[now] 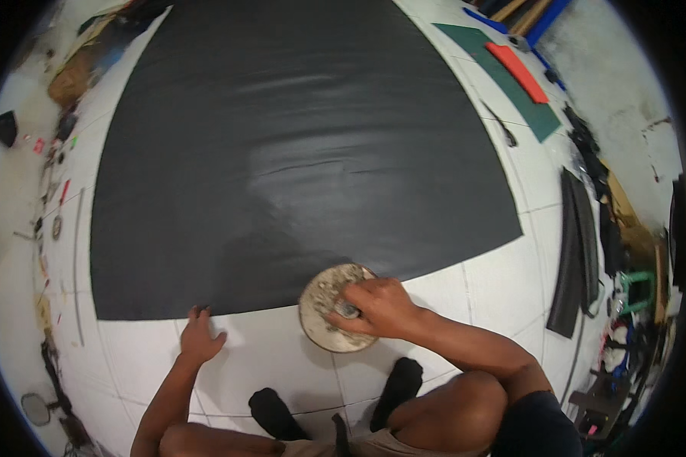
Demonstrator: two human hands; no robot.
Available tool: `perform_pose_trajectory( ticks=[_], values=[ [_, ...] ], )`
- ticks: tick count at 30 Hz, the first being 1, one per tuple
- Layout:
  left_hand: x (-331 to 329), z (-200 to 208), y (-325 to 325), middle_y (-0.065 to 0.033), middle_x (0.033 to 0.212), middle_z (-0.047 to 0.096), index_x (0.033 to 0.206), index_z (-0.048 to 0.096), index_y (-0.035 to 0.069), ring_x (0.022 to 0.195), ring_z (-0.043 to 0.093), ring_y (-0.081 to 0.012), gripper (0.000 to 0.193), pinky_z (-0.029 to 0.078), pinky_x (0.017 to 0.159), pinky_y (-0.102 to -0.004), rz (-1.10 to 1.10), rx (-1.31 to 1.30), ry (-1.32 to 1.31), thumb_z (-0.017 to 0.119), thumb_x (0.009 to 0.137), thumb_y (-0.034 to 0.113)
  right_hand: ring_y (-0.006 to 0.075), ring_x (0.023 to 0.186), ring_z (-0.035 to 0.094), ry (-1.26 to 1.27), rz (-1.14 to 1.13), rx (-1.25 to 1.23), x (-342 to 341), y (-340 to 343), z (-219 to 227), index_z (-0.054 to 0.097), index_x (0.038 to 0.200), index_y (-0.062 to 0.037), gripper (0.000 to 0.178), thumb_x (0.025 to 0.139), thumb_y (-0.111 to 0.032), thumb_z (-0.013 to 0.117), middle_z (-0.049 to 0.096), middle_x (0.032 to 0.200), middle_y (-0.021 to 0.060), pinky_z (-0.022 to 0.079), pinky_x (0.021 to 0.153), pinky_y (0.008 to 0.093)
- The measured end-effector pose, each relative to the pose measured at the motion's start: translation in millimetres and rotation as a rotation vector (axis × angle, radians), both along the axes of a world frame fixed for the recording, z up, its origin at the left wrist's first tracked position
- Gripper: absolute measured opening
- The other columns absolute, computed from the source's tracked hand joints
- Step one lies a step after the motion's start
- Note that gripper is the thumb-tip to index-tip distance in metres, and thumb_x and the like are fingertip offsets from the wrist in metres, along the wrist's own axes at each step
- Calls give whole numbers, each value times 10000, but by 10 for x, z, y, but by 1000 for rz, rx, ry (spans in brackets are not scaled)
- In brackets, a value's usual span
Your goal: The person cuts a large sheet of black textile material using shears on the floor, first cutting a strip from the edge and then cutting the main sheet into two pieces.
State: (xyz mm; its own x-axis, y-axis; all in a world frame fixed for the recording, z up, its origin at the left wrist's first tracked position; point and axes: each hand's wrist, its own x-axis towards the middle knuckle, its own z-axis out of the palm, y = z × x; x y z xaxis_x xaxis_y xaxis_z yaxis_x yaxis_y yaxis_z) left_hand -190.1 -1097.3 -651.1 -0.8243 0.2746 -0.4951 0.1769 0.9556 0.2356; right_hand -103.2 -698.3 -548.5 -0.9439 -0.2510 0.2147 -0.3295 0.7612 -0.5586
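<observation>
A large sheet of black, leather-like material (305,167) lies spread over the white tiled floor, slightly wrinkled in the middle. At its near edge stands a round, beige, stone-like disc weight (316,324) with a knob on top, partly over the sheet and partly over the tiles. My right hand (381,307) is closed round that knob. To the left, my left hand (200,339) rests flat with its fingertips at the sheet's near edge and the thumb apart, holding nothing.
A green mat (503,84) with a red folded piece (517,72) lies at the far right. Dark strips (568,259) lie on the right floor, near a green stool-like object (634,293). A thin rod (78,266) lies left of the sheet. Clutter lines both walls. My socked feet (398,392) are close by.
</observation>
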Motion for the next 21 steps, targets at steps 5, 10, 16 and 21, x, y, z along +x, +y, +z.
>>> perform_pose_trajectory(
  ticks=[5,10,16,21],
  values=[
    [58,-112,-94,-297,1449,329,1368,410,-2,1318,403,-425,775,407,1048,-469,30,60,80,723,718,280,290,579,628,131,-40,42,-407,28,-103,531,775,-61,329,797,-344,697,591,600,94,499,509,418],
    [402,-140,-42,-310,1473,284,1397,373,-23,1340,371,-439,810,401,1057,-466,62,-27,2,710,721,270,287,578,629,94,-40,37,-435,108,-296,537,772,-56,304,767,-303,714,589,595,94,493,509,416],
    [40,-86,-185,-316,1508,207,1428,331,-25,1335,345,-493,853,382,1067,-500,21,31,-73,723,736,285,280,604,642,-48,-154,-12,-714,-80,-186,589,880,-48,274,761,-262,710,614,645,96,515,546,389],
    [-141,272,151,-319,1471,287,1410,364,-31,1317,368,-487,838,358,1086,-491,-36,-254,44,758,760,323,326,798,667,-309,-217,34,-580,-166,78,529,1185,-55,463,791,-244,682,653,871,165,536,685,425]
  ],
)
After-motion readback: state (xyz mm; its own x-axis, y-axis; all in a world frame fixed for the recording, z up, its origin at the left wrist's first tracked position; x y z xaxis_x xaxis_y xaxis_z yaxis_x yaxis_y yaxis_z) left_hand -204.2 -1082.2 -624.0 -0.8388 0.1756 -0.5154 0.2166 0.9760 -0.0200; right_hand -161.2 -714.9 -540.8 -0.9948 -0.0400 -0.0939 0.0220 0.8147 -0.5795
